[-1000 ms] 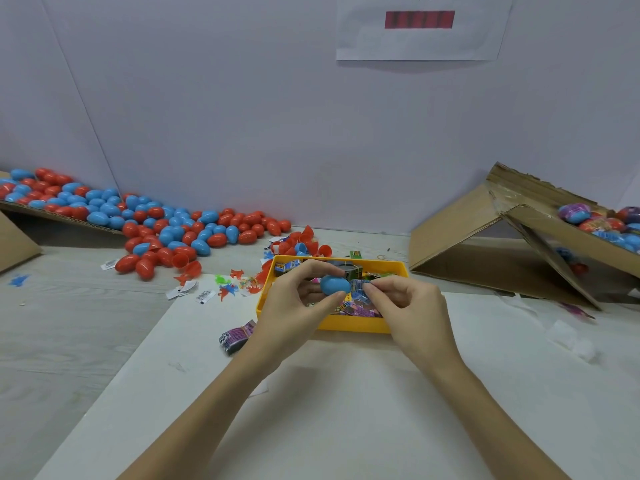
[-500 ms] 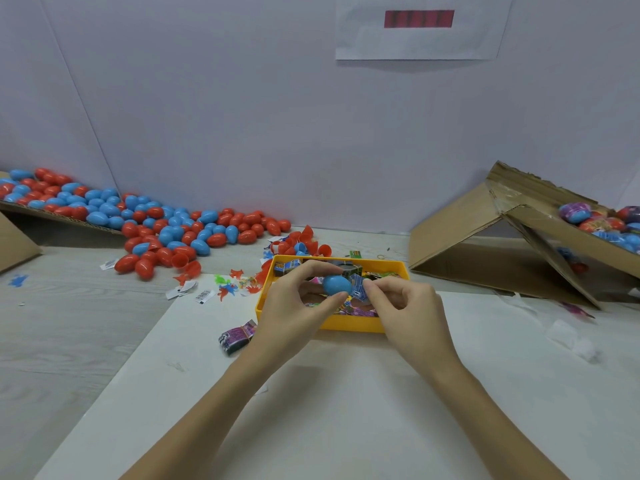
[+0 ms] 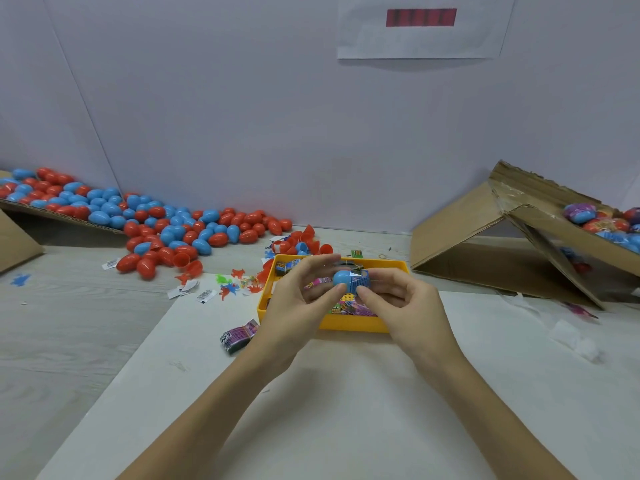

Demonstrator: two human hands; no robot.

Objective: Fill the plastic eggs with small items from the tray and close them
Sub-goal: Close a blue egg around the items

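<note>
Both hands meet above the yellow tray (image 3: 349, 325), which stands on the white sheet (image 3: 346, 393) that covers the near part of the tabletop (image 3: 69, 323). The left hand (image 3: 298, 306) holds a blue egg (image 3: 343, 277) between its thumb and its curled fingers (image 3: 320, 263), so the egg is lifted over the tray and touches nothing else. The right hand (image 3: 412, 306) pinches a small blue packet (image 3: 361, 281) at the right end of the egg; the packet lies against the egg, and I cannot tell if it is partly inside. The fingers of the right hand are bent and close together. In the tray there are small colourful packets (image 3: 353, 308) and little boxes (image 3: 287, 266). A purple packet (image 3: 239, 336) lies on the sheet just beside the left wrist. On the left, a big heap of red and blue eggs (image 3: 166, 226) spreads from a cardboard ramp (image 3: 52, 214) down to the tabletop, with some open red halves (image 3: 304, 242) near the far edge of the tray. Small plastic figures (image 3: 232, 287) and paper labels (image 3: 204, 294) lie between the heap and the tray. On the right stands a cardboard box (image 3: 485, 244), tilted, with wrapped eggs (image 3: 602, 221) in its upper part. A paper notice (image 3: 420, 26) hangs on the wall behind
</note>
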